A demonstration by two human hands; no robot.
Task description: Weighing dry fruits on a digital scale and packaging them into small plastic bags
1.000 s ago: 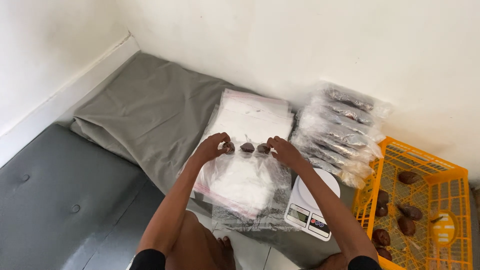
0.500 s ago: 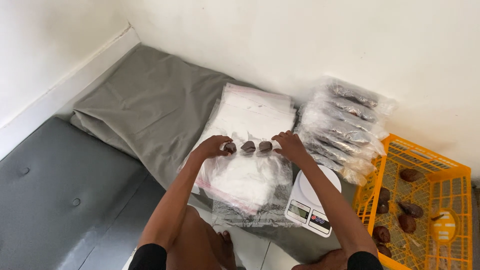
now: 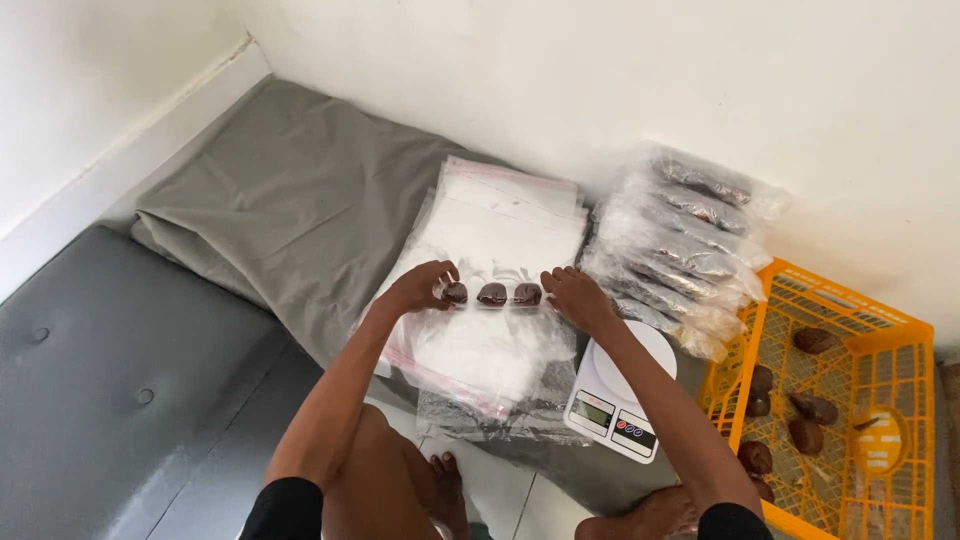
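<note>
A clear bag (image 3: pixel 480 345) holding three dark lumps (image 3: pixel 491 294) is pinched at its ends by the left hand (image 3: pixel 418 288) and right hand (image 3: pixel 572 294), above the bag stack (image 3: pixel 505 215). Should either grip be loosened, the lumps could be spilled.

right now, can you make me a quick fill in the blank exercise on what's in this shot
1. Between the left hand and the right hand lie ____ dark brown pieces in a row, inside a clear bag.
2. The white kitchen scale sits just left of a crate whose colour is ____.
3. The filled bags are stacked against the ____.
4. The grey cloth lies to the ____ of the empty bags.

Missing words: three; orange; wall; left
</note>
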